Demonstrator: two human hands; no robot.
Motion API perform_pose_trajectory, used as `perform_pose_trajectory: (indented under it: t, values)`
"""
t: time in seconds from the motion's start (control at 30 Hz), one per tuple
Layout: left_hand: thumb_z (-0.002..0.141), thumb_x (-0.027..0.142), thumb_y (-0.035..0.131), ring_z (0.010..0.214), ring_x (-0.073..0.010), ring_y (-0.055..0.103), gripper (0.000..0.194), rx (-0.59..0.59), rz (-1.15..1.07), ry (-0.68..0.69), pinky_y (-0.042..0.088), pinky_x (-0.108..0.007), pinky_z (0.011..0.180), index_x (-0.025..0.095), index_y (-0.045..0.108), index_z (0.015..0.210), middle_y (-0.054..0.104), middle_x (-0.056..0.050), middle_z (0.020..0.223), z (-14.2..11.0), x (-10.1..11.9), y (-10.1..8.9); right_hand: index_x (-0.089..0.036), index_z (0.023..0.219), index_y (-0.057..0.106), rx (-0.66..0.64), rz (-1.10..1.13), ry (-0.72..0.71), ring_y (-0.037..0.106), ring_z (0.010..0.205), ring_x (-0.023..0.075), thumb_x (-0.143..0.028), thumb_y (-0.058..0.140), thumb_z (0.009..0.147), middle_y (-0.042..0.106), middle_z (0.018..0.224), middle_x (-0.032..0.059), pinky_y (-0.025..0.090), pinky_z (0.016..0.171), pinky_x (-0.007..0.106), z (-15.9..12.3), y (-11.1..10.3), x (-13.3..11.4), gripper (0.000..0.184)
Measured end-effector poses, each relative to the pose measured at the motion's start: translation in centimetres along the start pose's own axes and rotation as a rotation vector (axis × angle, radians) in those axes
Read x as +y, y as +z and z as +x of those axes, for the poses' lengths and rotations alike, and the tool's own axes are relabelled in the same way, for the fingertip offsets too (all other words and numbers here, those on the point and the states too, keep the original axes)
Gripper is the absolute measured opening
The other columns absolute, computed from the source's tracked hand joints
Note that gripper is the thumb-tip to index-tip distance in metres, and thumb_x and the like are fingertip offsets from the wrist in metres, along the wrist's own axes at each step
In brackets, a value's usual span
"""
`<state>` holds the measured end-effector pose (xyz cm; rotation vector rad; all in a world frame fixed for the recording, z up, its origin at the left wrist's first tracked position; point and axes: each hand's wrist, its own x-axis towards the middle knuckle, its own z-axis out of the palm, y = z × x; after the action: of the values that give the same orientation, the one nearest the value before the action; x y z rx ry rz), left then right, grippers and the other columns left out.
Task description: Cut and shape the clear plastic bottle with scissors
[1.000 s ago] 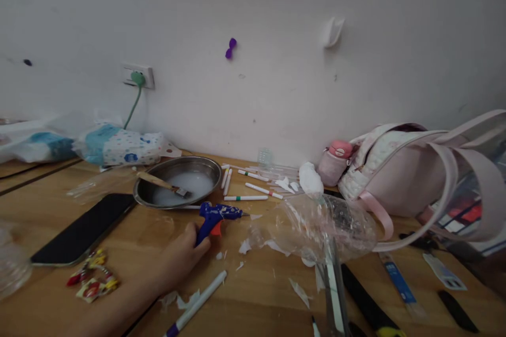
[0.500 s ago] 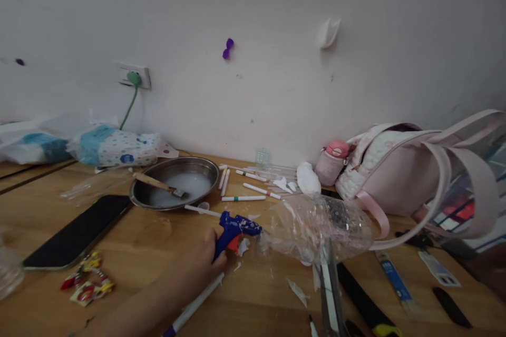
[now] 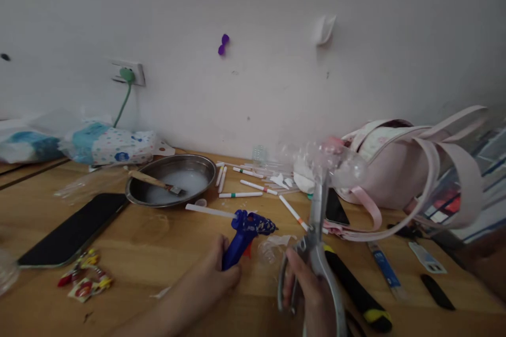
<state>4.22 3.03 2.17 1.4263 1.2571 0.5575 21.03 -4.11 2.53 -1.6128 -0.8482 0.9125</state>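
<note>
My left hand (image 3: 221, 268) is closed around the handle of a blue hot glue gun (image 3: 247, 231). A white glue stick (image 3: 211, 210) sticks out of its back, and its nozzle points right over the table. My right hand (image 3: 306, 284) is wrapped round the grip of a silver trigger-handled tool (image 3: 318, 216) with a long shaft. At the shaft's far end is a clear plastic piece (image 3: 351, 168), blurred, in front of the pink-lidded bottle (image 3: 333, 146). Between the hands lies a crumpled clear plastic scrap (image 3: 272, 247).
Behind the glue gun stands a metal bowl (image 3: 132, 195) of cloudy liquid with a brush (image 3: 154, 180) in it. Several markers (image 3: 241, 195) lie beyond. A dark phone (image 3: 75, 226) is left; a pink bag (image 3: 399, 174) and black-yellow cutter (image 3: 356, 289) are right.
The clear plastic has moved up and away from the glue gun's nozzle with the silver tool. My right hand has come into view on the grip. The glue gun has shifted slightly right.
</note>
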Motion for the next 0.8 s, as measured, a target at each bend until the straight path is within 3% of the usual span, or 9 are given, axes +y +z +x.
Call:
perform_pose_trajectory:
  t: [0.1,0.2,0.3,0.4,0.47,0.53,0.63,0.8]
  values:
    - [0.071,0.024,0.050,0.036,-0.0108,0.042,0.013,-0.146,-0.192,-0.040,0.031,-0.023,0.043,0.022,0.043,0.081,0.053,0.009,0.051,0.8,-0.4,0.3,-0.021,0.054,0.048,-0.018,0.098,-0.007,0.045,0.039,0.0110,-0.067,0.052,0.077,0.047,0.044,-0.0037,0.037,0.042,0.024,2.4,1.6,-0.3,0.052]
    - [0.082,0.028,0.055,0.041,-0.0103,0.048,0.011,-0.167,-0.218,-0.023,0.038,-0.023,0.046,0.018,0.054,0.086,0.055,0.007,0.055,1.6,-0.8,0.0,-0.021,0.059,0.047,0.022,0.059,-0.075,0.046,0.044,0.0117,-0.061,0.054,0.078,0.047,0.050,-0.0047,0.036,0.043,0.023,2.9,2.4,-0.3,0.045]
    - [0.088,0.040,0.056,0.049,-0.0094,0.050,0.026,-0.159,-0.229,-0.020,0.042,-0.024,0.049,0.016,0.058,0.079,0.055,0.006,0.063,1.8,-1.2,-0.2,-0.022,0.062,0.046,0.028,-0.107,-0.175,0.046,0.047,0.0128,-0.056,0.051,0.082,0.046,0.053,-0.0045,0.037,0.046,0.024,2.6,2.6,-0.5,0.040]
    - [0.082,0.030,0.056,0.044,-0.0084,0.041,0.029,-0.137,-0.231,-0.021,0.034,-0.023,0.047,0.017,0.050,0.057,0.046,0.008,0.049,1.5,-1.2,0.2,-0.023,0.061,0.045,-0.015,-0.247,-0.176,0.046,0.048,0.0138,-0.058,0.047,0.083,0.045,0.053,-0.0039,0.036,0.046,0.025,2.1,2.8,-1.3,0.041]
    - [0.070,0.024,0.052,0.042,-0.0085,0.035,0.018,-0.109,-0.236,-0.026,0.028,-0.023,0.046,0.020,0.045,0.053,0.039,0.009,0.042,1.0,-0.9,0.8,-0.023,0.060,0.044,-0.036,-0.279,-0.202,0.046,0.049,0.0150,-0.059,0.046,0.083,0.045,0.053,-0.0030,0.035,0.047,0.026,2.0,2.9,-1.7,0.042]
    - [0.060,0.026,0.046,0.042,-0.0097,0.033,0.007,-0.073,-0.231,-0.043,0.026,-0.024,0.045,0.021,0.048,0.063,0.038,0.010,0.042,0.4,-0.6,1.2,-0.023,0.059,0.043,-0.040,-0.282,-0.268,0.046,0.051,0.0153,-0.057,0.047,0.083,0.045,0.054,-0.0028,0.034,0.049,0.026,1.9,3.1,-1.8,0.042]
    - [0.057,0.035,0.043,0.044,-0.0118,0.034,0.030,-0.029,-0.191,-0.075,0.026,-0.024,0.046,0.020,0.050,0.082,0.037,0.011,0.045,-0.5,0.0,1.6,-0.023,0.059,0.040,-0.042,-0.269,-0.322,0.041,0.052,0.0141,-0.053,0.051,0.084,0.041,0.054,-0.0040,0.032,0.051,0.026,2.0,3.2,-1.3,0.040]
    - [0.059,0.035,0.041,0.050,-0.0125,0.035,0.034,-0.008,-0.156,-0.052,0.029,-0.025,0.050,0.019,0.050,0.087,0.037,0.010,0.052,-1.4,0.8,1.4,-0.022,0.060,0.047,-0.029,-0.329,-0.310,0.048,0.057,0.0171,-0.053,0.055,0.080,0.049,0.059,-0.0003,0.037,0.053,0.027,2.4,3.2,-0.4,0.037]
